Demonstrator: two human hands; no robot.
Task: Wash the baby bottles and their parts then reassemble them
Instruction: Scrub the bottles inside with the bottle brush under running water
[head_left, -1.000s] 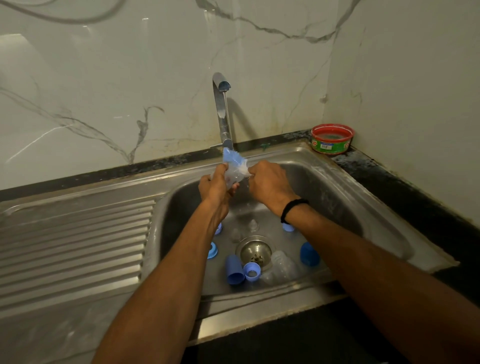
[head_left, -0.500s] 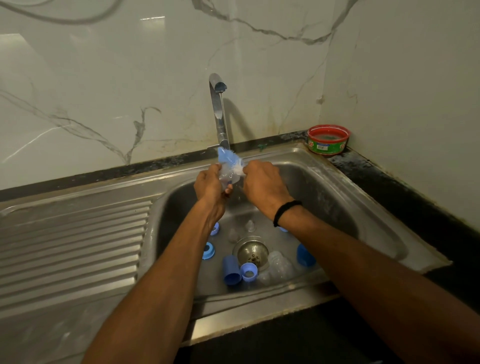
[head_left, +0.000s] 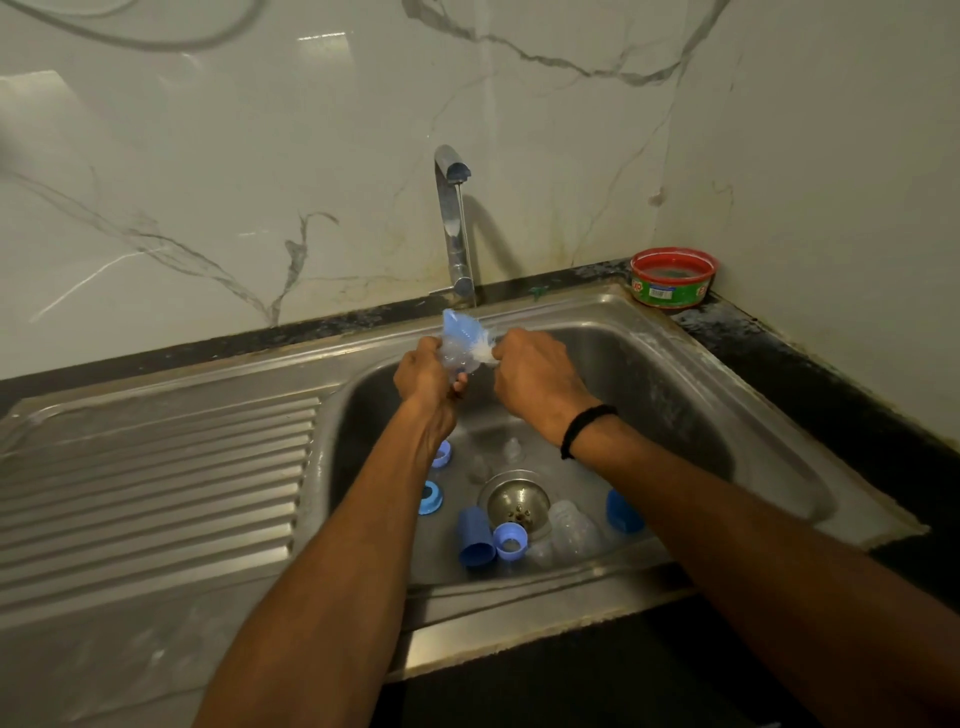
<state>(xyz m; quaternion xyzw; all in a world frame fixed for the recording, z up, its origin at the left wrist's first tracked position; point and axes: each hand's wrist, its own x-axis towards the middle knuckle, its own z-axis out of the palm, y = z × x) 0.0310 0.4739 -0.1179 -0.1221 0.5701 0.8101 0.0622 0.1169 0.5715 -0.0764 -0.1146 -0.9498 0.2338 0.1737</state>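
**Status: wash stage, in progress**

1. Fingers. The fingers (head_left: 435, 349) of the left hand (head_left: 423, 375) are curled round the clear body of one bottle (head_left: 460, 340), with the thumb under its lower end. The right hand (head_left: 535, 379) has its fingers curled and closed on the bottle's right side, at a pale blurred patch. Whether that patch is foam, a brush or part of the bottle cannot be told.

2. Location. The bottle is held in the air over the back of the sink (head_left: 691, 374), directly under the thin stream from the tap (head_left: 454, 223).

3. Orientation. The long axis stands steeply, tilted slightly left. The blue end points up and away toward the wall, and the clear end points down toward the person.

4. Remaining items. These parts lie loose on the sink floor around the drain (head_left: 514, 500):
   - two blue rings (head_left: 430, 498) at the left
   - a blue cap (head_left: 475, 536) on its side, with a blue collar (head_left: 510, 543) touching it
   - a second clear bottle (head_left: 571, 530) on its side
   - another blue cap (head_left: 623, 512) at the right
   - two clear teats (head_left: 511, 449) behind the drain

5. Assessment. Nothing stands on the draining board (head_left: 156, 493). No assembled bottle is visible apart from the one in hand. Judged from this, the task is at an early point, with most washing and all reassembly still to do.

6. A red tub (head_left: 674, 278) sits on the bench (head_left: 769, 343) in the corner.
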